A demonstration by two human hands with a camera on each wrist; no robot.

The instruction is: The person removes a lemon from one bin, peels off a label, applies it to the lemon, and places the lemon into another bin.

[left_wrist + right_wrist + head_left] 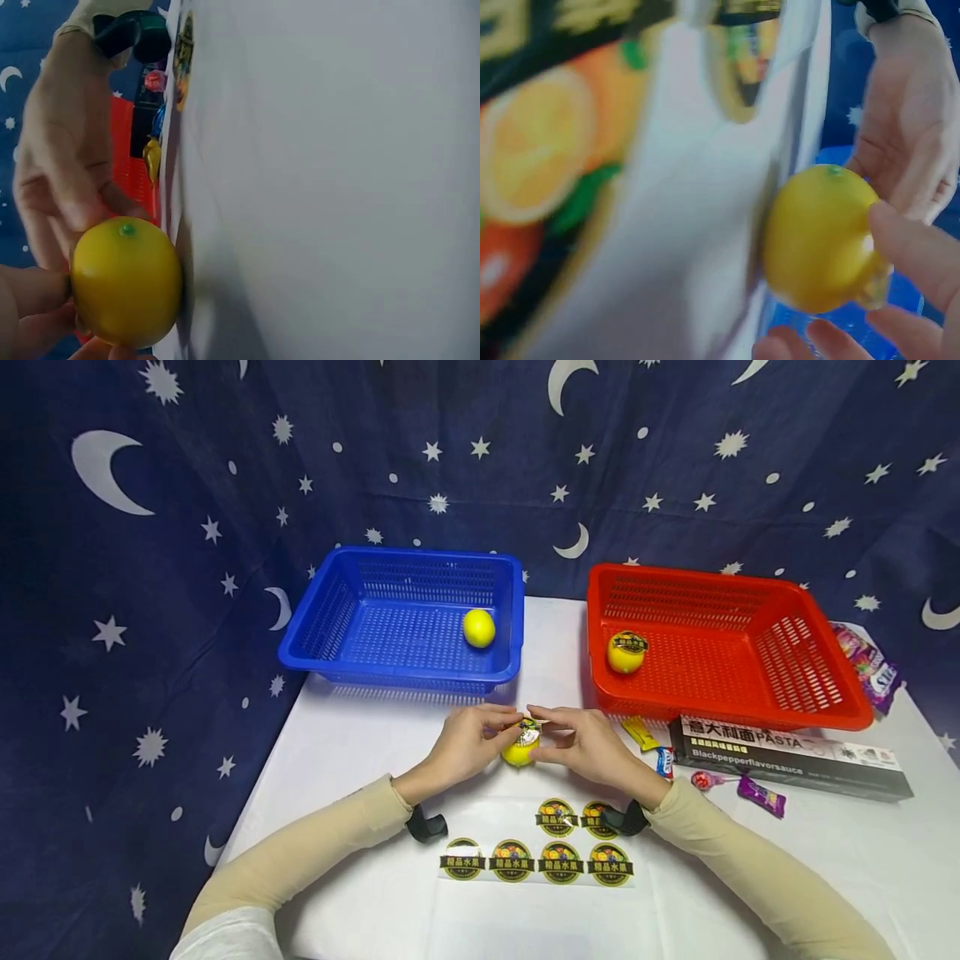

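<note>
Lemon (517, 757): just beyond the sticker sheet (491, 817); a sticker (529, 732) lies on its upper side, glare hiding part from me;
Left hand (471, 739): beyond the sheet; I see thumb and fingers pinching the lemon;
Right hand (588, 743): beyond the sheet too, pinching the lemon's other side;
Sticker risk: I judge it could crease, flat film meeting a curve; uneven finger pressure could twist the lemon.

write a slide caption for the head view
Left hand and right hand hold a lemon; a sticker sheet lies nearer, a blue basket and red basket beyond.
</note>
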